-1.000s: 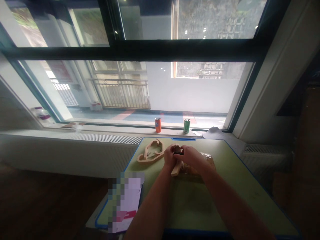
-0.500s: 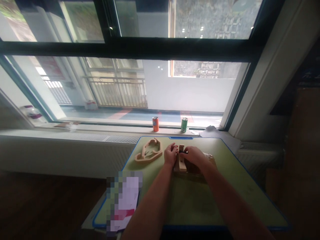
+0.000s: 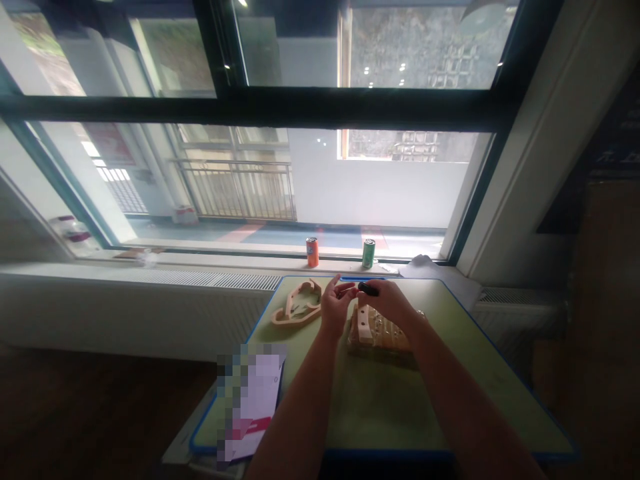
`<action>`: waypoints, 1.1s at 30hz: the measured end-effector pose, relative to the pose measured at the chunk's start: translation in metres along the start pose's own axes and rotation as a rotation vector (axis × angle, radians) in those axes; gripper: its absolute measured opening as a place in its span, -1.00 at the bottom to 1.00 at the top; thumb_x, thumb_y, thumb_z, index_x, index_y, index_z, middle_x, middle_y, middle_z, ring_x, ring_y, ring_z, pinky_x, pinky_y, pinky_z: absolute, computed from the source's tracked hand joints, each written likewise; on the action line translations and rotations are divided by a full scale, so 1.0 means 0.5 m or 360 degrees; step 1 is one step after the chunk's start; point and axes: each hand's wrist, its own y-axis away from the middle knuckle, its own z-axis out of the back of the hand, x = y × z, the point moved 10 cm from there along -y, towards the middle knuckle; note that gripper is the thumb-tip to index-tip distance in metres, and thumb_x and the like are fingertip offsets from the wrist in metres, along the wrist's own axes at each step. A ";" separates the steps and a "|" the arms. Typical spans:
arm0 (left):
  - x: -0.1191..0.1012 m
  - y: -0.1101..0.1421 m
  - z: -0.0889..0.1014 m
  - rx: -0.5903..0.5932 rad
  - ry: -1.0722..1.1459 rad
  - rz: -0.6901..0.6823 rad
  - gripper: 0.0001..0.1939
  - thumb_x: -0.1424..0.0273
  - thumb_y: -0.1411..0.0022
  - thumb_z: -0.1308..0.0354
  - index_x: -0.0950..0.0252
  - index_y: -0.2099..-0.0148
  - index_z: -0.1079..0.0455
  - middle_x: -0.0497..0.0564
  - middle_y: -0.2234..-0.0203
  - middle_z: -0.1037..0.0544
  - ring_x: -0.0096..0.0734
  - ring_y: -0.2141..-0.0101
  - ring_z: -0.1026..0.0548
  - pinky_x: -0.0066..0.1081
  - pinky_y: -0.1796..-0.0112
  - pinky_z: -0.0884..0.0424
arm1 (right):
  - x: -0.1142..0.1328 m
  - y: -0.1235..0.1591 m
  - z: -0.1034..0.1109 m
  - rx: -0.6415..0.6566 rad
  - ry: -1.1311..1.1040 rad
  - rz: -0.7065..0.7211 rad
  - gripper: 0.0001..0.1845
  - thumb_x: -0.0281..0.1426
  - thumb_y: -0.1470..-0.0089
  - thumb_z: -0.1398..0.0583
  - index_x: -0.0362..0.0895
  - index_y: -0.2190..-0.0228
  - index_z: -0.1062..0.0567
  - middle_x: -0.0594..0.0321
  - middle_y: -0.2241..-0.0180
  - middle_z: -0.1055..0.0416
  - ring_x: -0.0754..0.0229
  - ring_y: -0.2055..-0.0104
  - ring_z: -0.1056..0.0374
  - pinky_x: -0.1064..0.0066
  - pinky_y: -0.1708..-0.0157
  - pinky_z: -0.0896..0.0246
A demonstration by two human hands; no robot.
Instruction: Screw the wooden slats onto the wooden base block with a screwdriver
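My right hand [image 3: 389, 299] is closed round a black-handled screwdriver [image 3: 369, 289], held above a wooden piece; its tip is too small to make out. Just left of it, my left hand [image 3: 336, 305] brings thumb and fingers together at the screwdriver's front end, one finger pointing up. Whatever they pinch is too small to name. Below both hands lies the pale wooden piece with dark holes [image 3: 365, 325]. It rests at the left end of a clear plastic-wrapped pack of wooden parts [image 3: 387, 331], partly hidden by my right arm.
An angular wooden frame [image 3: 295, 313] lies on the green table [image 3: 380, 413], left of my hands. A partly blurred paper [image 3: 257, 393] is at the left front edge. An orange can [image 3: 312, 253] and a green can [image 3: 369, 253] stand on the windowsill beyond.
Both hands have lifted off the wooden piece, the screwdriver rising with my right hand. The holes in the piece and more of the pack now show. The view has shifted slightly.
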 end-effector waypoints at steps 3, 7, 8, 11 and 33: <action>0.001 0.004 -0.014 0.0111 0.0088 0.0065 -0.34 0.36 0.05 -0.29 0.34 -0.12 -0.21 0.17 0.16 -0.51 -0.29 0.18 -0.49 -0.24 0.12 -0.41 | 0.008 0.003 0.005 -0.0079 0.0257 0.0052 -0.74 -0.21 -0.05 -0.10 -0.10 0.37 -0.51 0.24 0.46 -0.44 0.25 0.47 -0.27 0.45 0.47 -0.04; 0.001 0.014 -0.026 0.0209 0.0147 0.0113 -0.42 0.32 0.08 -0.30 0.37 -0.02 -0.33 0.16 0.18 -0.53 -0.27 0.20 -0.50 -0.20 0.10 -0.40 | 0.014 0.012 0.017 -0.0143 0.0493 0.0053 -0.73 -0.18 -0.06 -0.11 -0.09 0.36 -0.50 0.20 0.35 -0.44 0.22 0.38 -0.31 0.45 0.39 -0.07; 0.002 0.017 -0.028 0.0220 0.0154 0.0123 -0.45 0.31 0.08 -0.31 0.39 0.01 -0.36 0.16 0.20 -0.54 -0.26 0.20 -0.50 -0.20 0.10 -0.40 | 0.013 0.014 0.016 -0.0132 0.0520 0.0051 -0.73 -0.18 -0.07 -0.10 -0.09 0.37 -0.49 0.20 0.35 -0.44 0.22 0.37 -0.31 0.45 0.39 -0.07; 0.009 0.025 -0.032 0.0232 0.0186 0.0168 -0.51 0.31 0.10 -0.32 0.41 0.09 -0.42 0.15 0.24 -0.55 -0.24 0.23 -0.51 -0.20 0.11 -0.41 | 0.002 0.021 0.013 -0.0113 0.0541 0.0038 -0.72 -0.19 -0.09 -0.08 -0.09 0.38 -0.49 0.19 0.36 -0.44 0.20 0.36 -0.32 0.45 0.38 -0.07; -0.011 0.022 -0.010 0.0263 -0.0459 -0.0069 -0.65 0.20 -0.01 -0.20 0.38 0.25 -0.51 0.02 0.59 -0.51 -0.51 0.56 -0.39 -0.49 0.49 -0.28 | -0.004 0.033 0.008 -0.0299 0.0085 0.0126 -0.74 -0.31 -0.01 -0.14 -0.09 0.24 -0.51 0.19 0.33 -0.50 0.18 0.34 -0.38 0.41 0.33 -0.20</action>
